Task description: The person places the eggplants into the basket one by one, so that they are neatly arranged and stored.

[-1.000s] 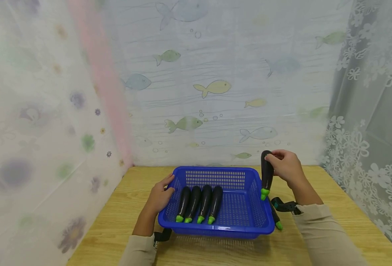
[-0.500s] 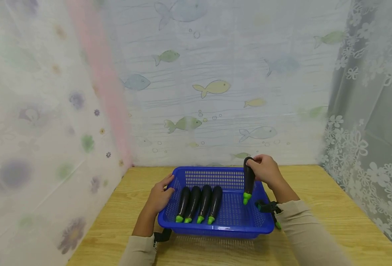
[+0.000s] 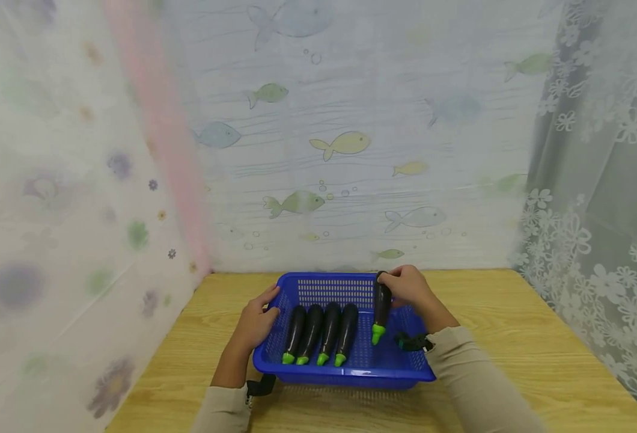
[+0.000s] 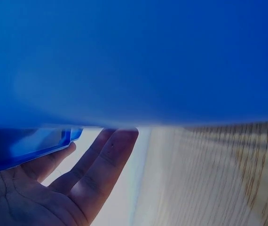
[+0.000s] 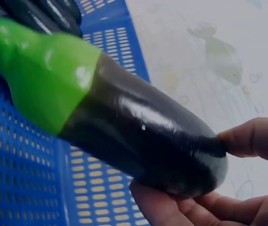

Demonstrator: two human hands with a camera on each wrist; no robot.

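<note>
My right hand (image 3: pixel 409 287) pinches a dark purple eggplant (image 3: pixel 382 307) by its rounded end, its green stem end (image 5: pixel 44 70) hanging down over the right half of the blue plastic basket (image 3: pixel 345 373). In the right wrist view, thumb and fingers press on opposite sides of it. Several eggplants (image 3: pixel 329 328) lie side by side in the basket's left half, green ends toward the front. My left hand (image 3: pixel 256 322) rests against the basket's left rim. Its fingers (image 4: pixel 108 162) look straight in the left wrist view, where blue plastic hides their tips.
The basket stands on a wooden table (image 3: pixel 491 313), wood showing on both sides. Behind it hangs a fish-patterned curtain (image 3: pixel 345 198). Flowered sheets close off the left and right sides. A black wrist mount (image 3: pixel 413 341) hangs below my right wrist, over the basket.
My right hand has carried the eggplant leftward and down, from beyond the basket's right rim to over its inside. The eggplant beside the basket is now hidden. My left hand stays at the rim.
</note>
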